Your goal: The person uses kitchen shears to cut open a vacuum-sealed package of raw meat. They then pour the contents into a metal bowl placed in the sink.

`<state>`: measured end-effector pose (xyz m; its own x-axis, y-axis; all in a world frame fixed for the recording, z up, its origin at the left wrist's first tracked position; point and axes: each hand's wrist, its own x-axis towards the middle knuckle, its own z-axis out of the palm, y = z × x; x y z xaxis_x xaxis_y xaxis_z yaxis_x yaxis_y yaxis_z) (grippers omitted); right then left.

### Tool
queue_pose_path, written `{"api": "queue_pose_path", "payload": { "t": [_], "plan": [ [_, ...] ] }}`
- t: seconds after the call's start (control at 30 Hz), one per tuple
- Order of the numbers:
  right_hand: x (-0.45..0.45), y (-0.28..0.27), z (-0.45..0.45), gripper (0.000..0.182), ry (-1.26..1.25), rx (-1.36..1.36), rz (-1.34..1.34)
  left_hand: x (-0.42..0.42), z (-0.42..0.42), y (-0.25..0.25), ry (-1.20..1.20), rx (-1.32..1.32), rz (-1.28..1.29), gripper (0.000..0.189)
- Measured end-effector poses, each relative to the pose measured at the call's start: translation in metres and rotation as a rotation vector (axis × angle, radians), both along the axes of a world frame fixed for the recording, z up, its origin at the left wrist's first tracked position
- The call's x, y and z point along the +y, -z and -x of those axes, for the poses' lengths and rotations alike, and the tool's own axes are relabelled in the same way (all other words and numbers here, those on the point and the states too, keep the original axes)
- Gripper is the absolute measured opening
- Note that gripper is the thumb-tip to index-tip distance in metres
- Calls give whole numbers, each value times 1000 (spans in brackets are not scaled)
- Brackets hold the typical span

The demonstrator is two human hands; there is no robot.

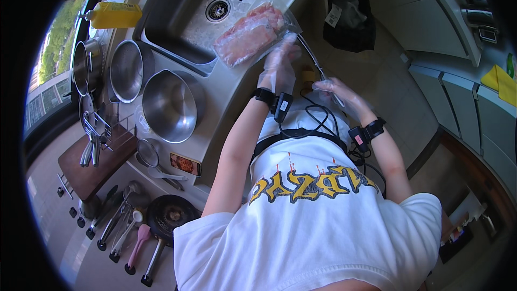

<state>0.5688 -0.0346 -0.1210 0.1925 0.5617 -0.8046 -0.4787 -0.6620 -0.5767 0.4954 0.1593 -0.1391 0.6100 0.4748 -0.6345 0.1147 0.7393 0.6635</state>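
My left hand [278,66], in a clear plastic glove, grips the near edge of a transparent bag of pale pink raw meat [252,36]. The bag hangs over the front rim of the steel sink [177,54]. My right hand [343,95], gloved too, is closed around a slim metal cutting tool [312,54], probably kitchen scissors; the fingers cover part of its grip. The tool's far end reaches the bag's corner beside my left fingers. Whether it touches the plastic, I cannot tell.
Left of my arm, the counter holds a large steel bowl [171,107], another steel pot [128,72], a strainer [148,152] and a phone [185,164]. A yellow pump bottle [115,15] stands beside the sink. A black-lined bin [349,16] is on the floor ahead. Cables run from my wrist devices.
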Motion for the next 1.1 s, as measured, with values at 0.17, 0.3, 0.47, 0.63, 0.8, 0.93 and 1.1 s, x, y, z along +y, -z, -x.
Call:
{"api": "queue_pose_path", "payload": {
  "t": [0.17,0.3,0.47,0.63,0.8,0.93,1.1],
  "plan": [
    [12,-20,14,53,114,129,-65,18,12,23,-220,-54,140,27],
    [19,-11,20,41,144,190,-116,28,18,33,-135,-96,110,21],
    [29,16,21,33,87,176,-184,25,14,12,-220,-187,354,20],
    [51,-20,27,43,95,180,-167,15,4,1,-273,-144,181,22],
    [55,-41,29,56,75,153,-289,16,8,8,-219,-170,134,25],
    [56,-34,28,58,76,97,-301,19,10,0,-143,-18,181,25],
    [51,-4,32,72,10,-65,-342,19,16,-3,-90,-8,159,23]
  ]
}}
